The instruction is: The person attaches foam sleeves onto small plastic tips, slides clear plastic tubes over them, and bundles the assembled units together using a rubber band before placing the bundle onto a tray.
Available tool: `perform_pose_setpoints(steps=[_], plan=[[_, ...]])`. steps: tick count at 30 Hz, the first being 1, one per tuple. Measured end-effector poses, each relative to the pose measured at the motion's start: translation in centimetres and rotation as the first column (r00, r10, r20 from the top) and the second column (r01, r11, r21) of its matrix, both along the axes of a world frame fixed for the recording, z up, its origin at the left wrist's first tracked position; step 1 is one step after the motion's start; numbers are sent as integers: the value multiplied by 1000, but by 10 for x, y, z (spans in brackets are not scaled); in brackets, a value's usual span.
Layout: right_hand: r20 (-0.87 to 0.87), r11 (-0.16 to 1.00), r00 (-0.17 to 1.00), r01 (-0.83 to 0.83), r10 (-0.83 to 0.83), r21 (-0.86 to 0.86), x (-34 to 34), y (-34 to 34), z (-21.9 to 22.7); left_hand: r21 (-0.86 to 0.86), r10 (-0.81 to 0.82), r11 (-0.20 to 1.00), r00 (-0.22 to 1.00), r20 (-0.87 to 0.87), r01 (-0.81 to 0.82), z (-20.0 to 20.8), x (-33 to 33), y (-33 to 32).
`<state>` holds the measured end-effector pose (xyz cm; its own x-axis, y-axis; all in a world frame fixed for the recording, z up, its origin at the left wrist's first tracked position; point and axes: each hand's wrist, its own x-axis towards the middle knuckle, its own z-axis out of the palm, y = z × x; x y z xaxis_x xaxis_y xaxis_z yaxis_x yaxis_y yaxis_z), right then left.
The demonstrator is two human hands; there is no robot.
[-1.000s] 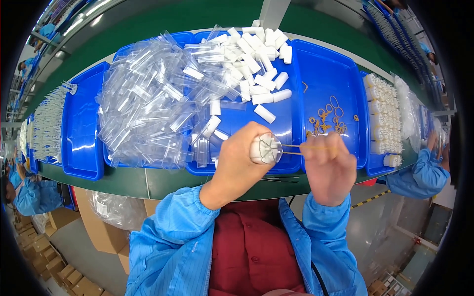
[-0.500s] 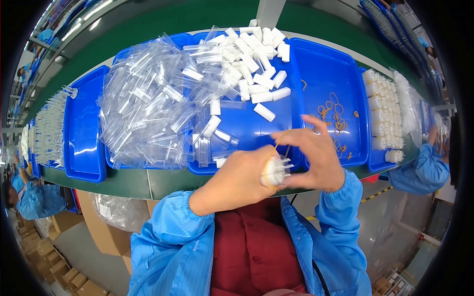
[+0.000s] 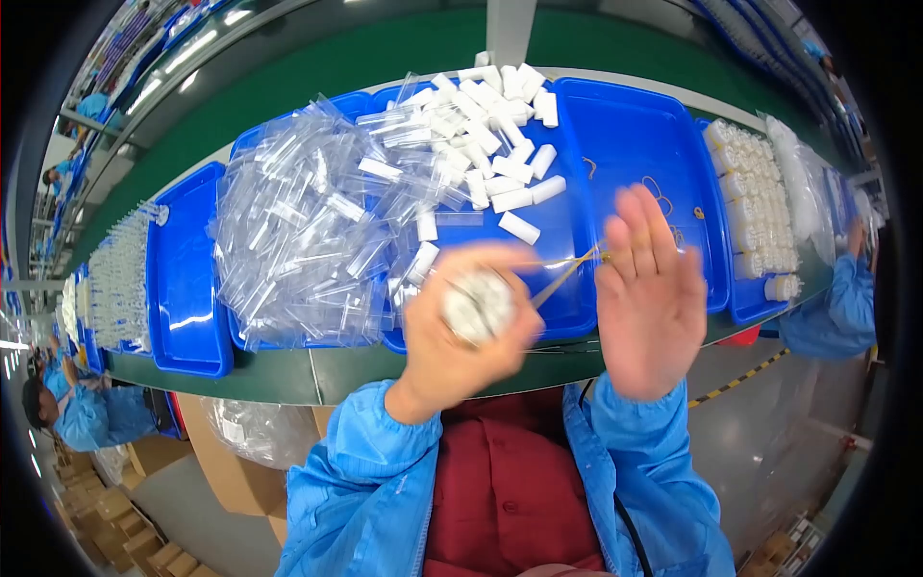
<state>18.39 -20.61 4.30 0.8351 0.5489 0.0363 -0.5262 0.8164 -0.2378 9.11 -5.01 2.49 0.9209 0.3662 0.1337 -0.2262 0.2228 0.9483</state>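
My left hand (image 3: pixel 461 346) is closed around a round bundle of thin white pieces (image 3: pixel 478 306), its end turned up toward me; motion blurs it. From the bundle a yellow rubber band (image 3: pixel 562 262) stretches across to the edge of my right hand (image 3: pixel 646 298). That hand is held up with its palm in view and its fingers stretched out; how the band catches on it is hidden. Behind it, more rubber bands (image 3: pixel 658 197) lie in a blue tray (image 3: pixel 630 111). Short white blocks (image 3: pixel 519 228) are scattered beyond my left hand.
Clear plastic sleeves (image 3: pixel 298 231) are heaped left of the blocks. Farther left stand a blue tray (image 3: pixel 187 260) and rows of thin upright pieces (image 3: pixel 120 284). Banded white bundles (image 3: pixel 755 202) fill a tray at the right. Co-workers in blue sit at both sides; a cardboard box (image 3: pixel 226 471) stands below.
My hands have moved apart, the left going left with the bundle and the right turning palm into view. The rubber band now stretches between them.
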Motion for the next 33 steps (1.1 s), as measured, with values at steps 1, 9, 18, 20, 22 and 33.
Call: perform_pose_setpoints(steps=[1, 9, 18, 20, 22, 33], plan=[[259, 868, 963, 186, -69, -460, 3, 9, 0, 155, -140, 980, 987, 82, 126, 0, 0, -3], [528, 778, 819, 178, 223, -603, 9, 10, -33, 258, -269, 931, 963, 6, 258, -3, -14, -8], [804, 571, 65, 671, 591, -474, -10, 1, -16, 535, -80, 816, 959, -272, 220, -26, -13, -4], [822, 563, 140, 665, 553, -492, -17, 6, -16, 484, -106, 837, 943, -315, 256, -21, -14, -8], [803, 537, 198, 651, 562, -537, -21, 6, -23, 496, -180, 800, 924, -337, 337, -27, -13, -6], [887, 389, 195, 844, 419, -369, -16, -5, -24, 145, -224, 958, 961, -165, 248, -20, -27, 5]])
